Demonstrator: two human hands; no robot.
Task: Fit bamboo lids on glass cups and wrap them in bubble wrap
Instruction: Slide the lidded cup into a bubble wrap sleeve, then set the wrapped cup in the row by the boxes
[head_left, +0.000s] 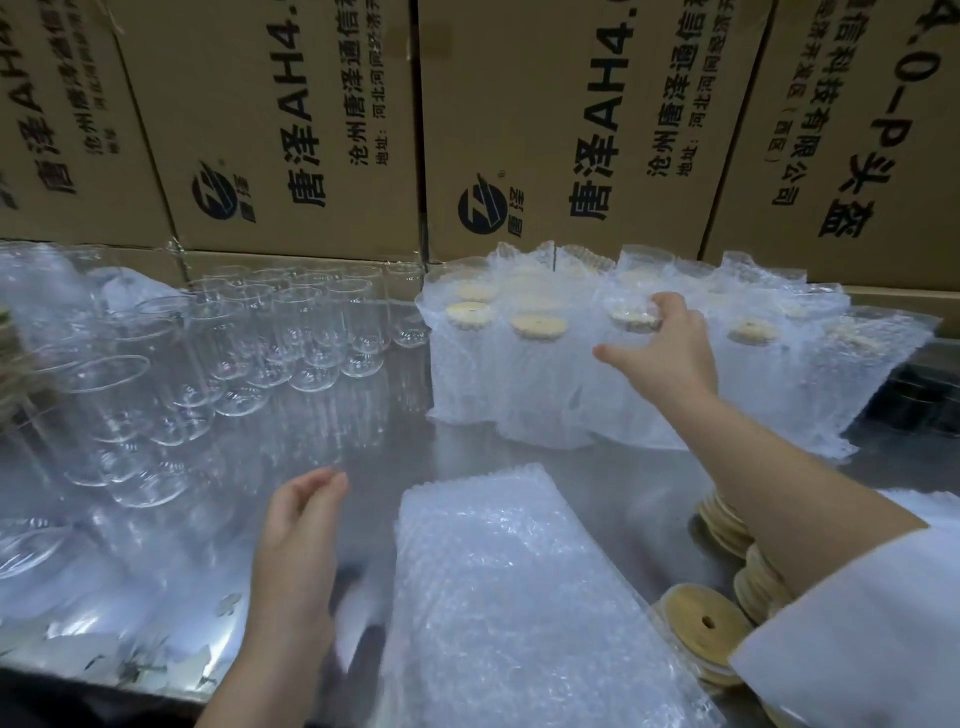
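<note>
Nearest, a stack of bubble wrap bags (498, 597) lay within easy reach on the steel table (649, 488), with loose bamboo lids (701, 629) just to its right. The left hand (296, 530) hovered open and empty beside the stack. Farther off, the right hand (660, 348) curved its fingers over a wrapped cup (631, 317) among the finished ones; whether it gripped was unclear. Bare glass cups (260, 332) crowded the left. Cardboard boxes (311, 130) walled the back.

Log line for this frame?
right hand: fingers touch wrapped cup top | left hand: open, empty | glass cups: left | bubble wrap stack: near centre
</note>
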